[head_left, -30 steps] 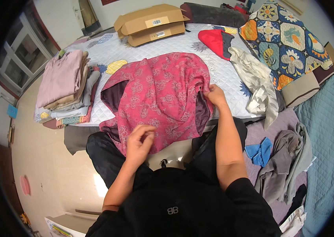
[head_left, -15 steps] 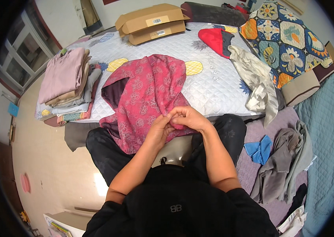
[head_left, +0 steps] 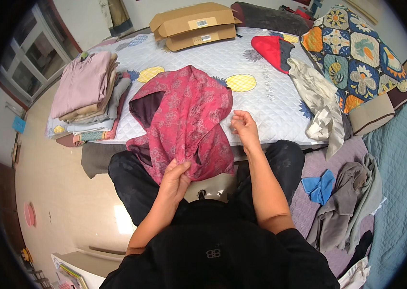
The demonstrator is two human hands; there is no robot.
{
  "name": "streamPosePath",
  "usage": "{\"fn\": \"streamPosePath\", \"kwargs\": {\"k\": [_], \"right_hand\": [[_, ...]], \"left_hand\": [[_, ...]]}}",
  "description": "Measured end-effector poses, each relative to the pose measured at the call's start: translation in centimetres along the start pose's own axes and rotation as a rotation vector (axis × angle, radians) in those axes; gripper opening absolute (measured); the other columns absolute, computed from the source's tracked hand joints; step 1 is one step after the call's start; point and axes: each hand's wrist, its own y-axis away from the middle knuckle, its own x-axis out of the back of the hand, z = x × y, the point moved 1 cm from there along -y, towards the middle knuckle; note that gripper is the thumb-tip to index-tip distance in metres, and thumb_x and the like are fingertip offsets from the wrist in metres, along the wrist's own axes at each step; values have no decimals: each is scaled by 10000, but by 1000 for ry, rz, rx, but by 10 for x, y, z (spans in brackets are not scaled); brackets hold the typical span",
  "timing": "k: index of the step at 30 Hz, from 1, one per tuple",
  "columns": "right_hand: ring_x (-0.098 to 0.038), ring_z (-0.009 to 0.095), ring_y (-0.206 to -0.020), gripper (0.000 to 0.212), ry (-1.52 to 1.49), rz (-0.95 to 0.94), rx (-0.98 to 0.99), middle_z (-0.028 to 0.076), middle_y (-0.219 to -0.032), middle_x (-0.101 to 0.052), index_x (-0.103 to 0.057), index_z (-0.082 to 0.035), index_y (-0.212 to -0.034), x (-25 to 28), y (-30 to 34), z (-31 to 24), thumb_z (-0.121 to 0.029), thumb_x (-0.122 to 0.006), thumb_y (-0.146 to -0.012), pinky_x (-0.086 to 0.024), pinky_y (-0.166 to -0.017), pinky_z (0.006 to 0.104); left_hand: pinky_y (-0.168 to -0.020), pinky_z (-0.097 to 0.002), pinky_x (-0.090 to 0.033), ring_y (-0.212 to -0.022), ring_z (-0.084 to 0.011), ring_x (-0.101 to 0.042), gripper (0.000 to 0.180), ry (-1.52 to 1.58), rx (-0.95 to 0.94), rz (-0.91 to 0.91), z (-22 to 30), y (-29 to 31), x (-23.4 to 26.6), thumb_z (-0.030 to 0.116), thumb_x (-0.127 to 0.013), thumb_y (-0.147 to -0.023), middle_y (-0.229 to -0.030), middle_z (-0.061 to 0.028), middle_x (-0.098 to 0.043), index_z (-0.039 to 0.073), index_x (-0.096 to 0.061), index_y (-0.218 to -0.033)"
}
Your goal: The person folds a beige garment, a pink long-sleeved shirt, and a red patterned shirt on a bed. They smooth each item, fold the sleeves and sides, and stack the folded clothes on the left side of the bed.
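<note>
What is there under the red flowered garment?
The upper part of the red flowered garment lies on a white quilted bedcover; the left hand holds the garment's lower part. Whatever it covers cannot be seen.

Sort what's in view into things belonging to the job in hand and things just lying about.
In hand:
pink floral garment
left hand, gripping it
right hand, beside it, holding nothing

Lying about, untouched:
stack of folded clothes
cardboard packaging
red-and-grey item
crumpled white cloth
blue cloth

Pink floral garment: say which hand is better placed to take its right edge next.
Probably the right hand: it looks empty, beside that edge of the pink floral garment; the left hand pinches the lower part.
</note>
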Motion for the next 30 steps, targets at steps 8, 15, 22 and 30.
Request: {"fn": "streamPosePath", "kwargs": {"k": [8,15,22,30], "right_hand": [[-612,315,-1208,500,-678,-261,-399,146,-1323,-609,-518,-72,-1410,-26,-1,7,-157,-693,-950,-551,-967,522],[-629,289,-1243,457,-864,-381,-471,143,-1362,-645,-533,-39,-1389,-56,-3,15,-137,-636,-955,-480,-1080,524],[-494,306,-1384,584,-1000,-402,-71,115,-1486,-535,-434,-99,-1517,-43,-17,-54,-152,-644,-975,-356,-1185,532],[-628,130,-1058,292,-444,-151,457,24,-1147,-697,-663,-38,-1235,-11,-25,-153,-127,-704,-961,-460,-994,303]], "left_hand": [[-1117,-441,-462,-1239,-268,-635,474,-25,-115,68,30,35,22,31,-629,-932,-1360,-141,-647,-16,-538,-1395],[-1114,-386,-449,-1242,-241,-630,572,-172,-188,-1,60,50,-9,31,-672,-886,-1360,-142,-644,-44,-507,-1429],[-1170,-430,-392,-1317,-268,-568,619,-227,-409,-30,90,41,-25,48,-712,-874,-1406,-145,-600,-17,-477,-1443],[-1158,-440,-390,-1322,-269,-556,571,-296,-472,-194,110,9,-83,-6,-651,-900,-1403,-130,-596,10,-477,-1444]]}}
